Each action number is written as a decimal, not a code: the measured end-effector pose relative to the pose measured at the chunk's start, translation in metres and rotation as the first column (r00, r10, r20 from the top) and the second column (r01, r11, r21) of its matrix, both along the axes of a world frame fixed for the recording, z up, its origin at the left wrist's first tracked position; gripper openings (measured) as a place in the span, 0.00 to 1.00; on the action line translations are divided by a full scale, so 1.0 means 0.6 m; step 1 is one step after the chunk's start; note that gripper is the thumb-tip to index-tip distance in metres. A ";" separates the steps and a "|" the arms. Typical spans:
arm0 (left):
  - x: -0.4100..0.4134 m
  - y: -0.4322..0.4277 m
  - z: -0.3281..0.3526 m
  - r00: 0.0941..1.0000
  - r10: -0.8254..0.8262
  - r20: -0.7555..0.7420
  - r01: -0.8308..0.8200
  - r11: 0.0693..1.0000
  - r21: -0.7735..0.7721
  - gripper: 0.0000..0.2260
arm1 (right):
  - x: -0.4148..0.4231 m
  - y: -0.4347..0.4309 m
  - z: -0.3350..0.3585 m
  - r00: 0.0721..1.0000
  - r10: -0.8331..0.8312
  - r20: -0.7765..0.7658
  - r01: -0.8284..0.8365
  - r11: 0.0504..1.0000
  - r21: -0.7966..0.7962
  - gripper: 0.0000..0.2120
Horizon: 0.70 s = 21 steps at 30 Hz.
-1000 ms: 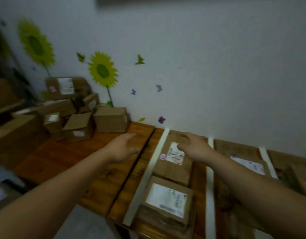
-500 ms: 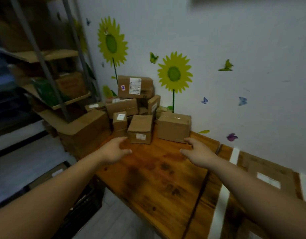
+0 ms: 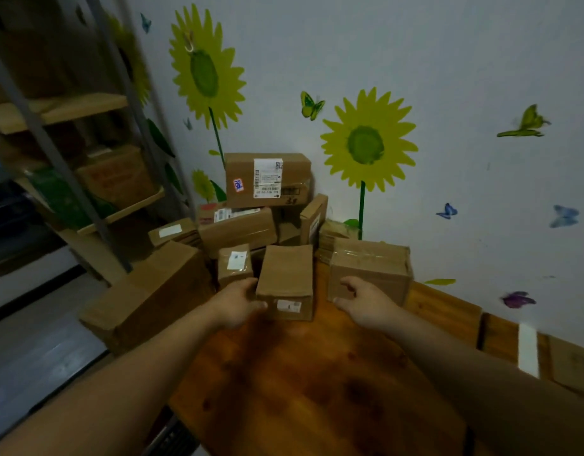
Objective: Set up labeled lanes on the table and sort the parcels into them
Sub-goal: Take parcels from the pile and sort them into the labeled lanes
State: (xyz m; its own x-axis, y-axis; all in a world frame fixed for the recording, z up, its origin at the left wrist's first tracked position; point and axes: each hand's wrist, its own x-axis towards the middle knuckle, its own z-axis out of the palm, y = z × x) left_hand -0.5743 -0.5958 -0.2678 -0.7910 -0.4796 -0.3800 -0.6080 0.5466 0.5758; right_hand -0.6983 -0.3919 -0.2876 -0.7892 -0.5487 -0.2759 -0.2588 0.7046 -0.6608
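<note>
L hand [image 3: 236, 306]: you're gripping the front parcel [image 3: 285, 278] at its 9 o'clock side, thumb pressing the near face by the lower corner, fingers curling round the left side
R hand [image 3: 369, 302]: you're holding it near the parcel's 3 o'clock side, not touching; fingers half open & loosely curved, thumb spread, nothing in it
Front parcel: plain brown box w/ small white label on its near face, sitting on the table [image 3: 300, 390] at 12 o'clock from you, at the near edge of the pile
Pile: cardboard boxes stacking up against the wall behind it; labelled top box [image 3: 267, 179] at 12, small labelled box [image 3: 234, 263] at the parcel's 10, taped box [image 3: 376, 261] at its 2, right behind your R hand
Big box [image 3: 159, 291]: lying at 9 o'clock, off the table's left edge
Tape strip [image 3: 527, 350]: white, running across the table at 4 o'clock, well apart from the pile
Rack [image 3: 53, 153]: standing at 10 o'clock, blurry
</note>
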 end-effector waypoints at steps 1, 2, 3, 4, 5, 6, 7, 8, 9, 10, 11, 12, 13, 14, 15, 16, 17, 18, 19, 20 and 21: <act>-0.018 -0.016 -0.010 1.000 -0.014 0.000 0.014 1.000 0.012 0.30 | -0.009 -0.018 -0.007 1.000 -0.016 0.006 0.016 1.000 0.009 0.28; -0.036 -0.031 -0.020 1.000 -0.022 0.002 0.022 0.999 0.024 0.30 | -0.017 -0.038 -0.015 0.999 -0.035 0.015 0.035 0.999 0.013 0.28; -0.053 -0.046 -0.032 1.000 -0.028 -0.004 0.028 0.999 0.038 0.30 | -0.026 -0.058 -0.024 0.998 -0.055 0.036 0.055 0.998 0.012 0.28; -0.068 -0.060 -0.045 0.999 -0.032 -0.009 0.033 0.998 0.054 0.30 | -0.033 -0.079 -0.034 0.995 -0.074 0.064 0.074 0.997 0.007 0.27; -0.083 -0.074 -0.061 0.999 -0.037 -0.020 0.039 0.997 0.070 0.29 | -0.040 -0.100 -0.044 0.991 -0.093 0.091 0.094 0.996 0.001 0.27; -0.095 -0.088 -0.076 0.999 -0.041 -0.028 0.044 0.995 0.089 0.29 | -0.045 -0.121 -0.053 0.988 -0.109 0.112 0.111 0.994 -0.012 0.27; -0.106 -0.102 -0.091 0.999 -0.044 -0.031 0.047 0.993 0.112 0.28 | -0.047 -0.141 -0.061 0.983 -0.121 0.138 0.127 0.991 -0.032 0.26; -0.115 -0.115 -0.105 0.998 -0.049 -0.026 0.052 0.990 0.132 0.28 | -0.049 -0.163 -0.069 0.980 -0.120 0.156 0.130 0.990 -0.054 0.26; -0.122 -0.126 -0.117 0.998 -0.059 -0.013 0.061 0.988 0.146 0.27 | -0.050 -0.183 -0.078 0.980 -0.109 0.166 0.121 0.991 -0.063 0.25; -0.127 -0.134 -0.126 0.997 -0.076 0.005 0.074 0.984 0.160 0.25 | -0.049 -0.201 -0.085 0.980 -0.103 0.173 0.116 0.991 -0.065 0.25; -0.131 -0.141 -0.134 0.995 -0.093 0.017 0.089 0.979 0.182 0.24 | -0.048 -0.215 -0.092 0.974 -0.121 0.191 0.135 0.989 -0.060 0.25; -0.134 -0.146 -0.141 0.994 -0.108 0.016 0.102 0.973 0.206 0.23 | -0.046 -0.226 -0.100 0.964 -0.155 0.215 0.170 0.984 -0.054 0.25; -0.137 -0.151 -0.146 0.993 -0.120 0.014 0.114 0.967 0.228 0.23 | -0.046 -0.234 -0.105 0.951 -0.194 0.239 0.212 0.976 -0.050 0.25; -0.138 -0.154 -0.150 0.992 -0.127 0.009 0.121 0.963 0.242 0.23 | -0.045 -0.237 -0.111 0.941 -0.228 0.248 0.246 0.968 -0.042 0.24; -0.139 -0.157 -0.153 0.992 -0.125 0.004 0.120 0.960 0.253 0.24 | -0.044 -0.238 -0.115 0.936 -0.254 0.243 0.265 0.964 -0.012 0.24; -0.139 -0.158 -0.154 0.993 -0.118 -0.001 0.114 0.957 0.266 0.25 | -0.042 -0.235 -0.118 0.936 -0.271 0.225 0.272 0.962 0.027 0.25; -0.137 -0.158 -0.154 0.994 -0.110 -0.002 0.106 0.954 0.279 0.26 | -0.038 -0.230 -0.119 0.935 -0.286 0.210 0.279 0.958 0.062 0.25; -0.135 -0.154 -0.152 0.994 -0.110 -0.005 0.107 0.953 0.285 0.26 | -0.033 -0.224 -0.119 0.933 -0.298 0.201 0.289 0.954 0.075 0.26; -0.130 -0.149 -0.150 0.993 -0.118 -0.007 0.115 0.950 0.289 0.25 | -0.026 -0.218 -0.117 0.932 -0.303 0.198 0.293 0.953 0.076 0.26; -0.125 -0.140 -0.146 0.991 -0.133 -0.010 0.130 0.946 0.298 0.24 | -0.018 -0.210 -0.117 0.932 -0.305 0.197 0.296 0.952 0.074 0.27; -0.118 -0.130 -0.143 0.989 -0.148 -0.019 0.147 0.939 0.311 0.24 | -0.007 -0.200 -0.115 0.931 -0.307 0.198 0.299 0.952 0.071 0.27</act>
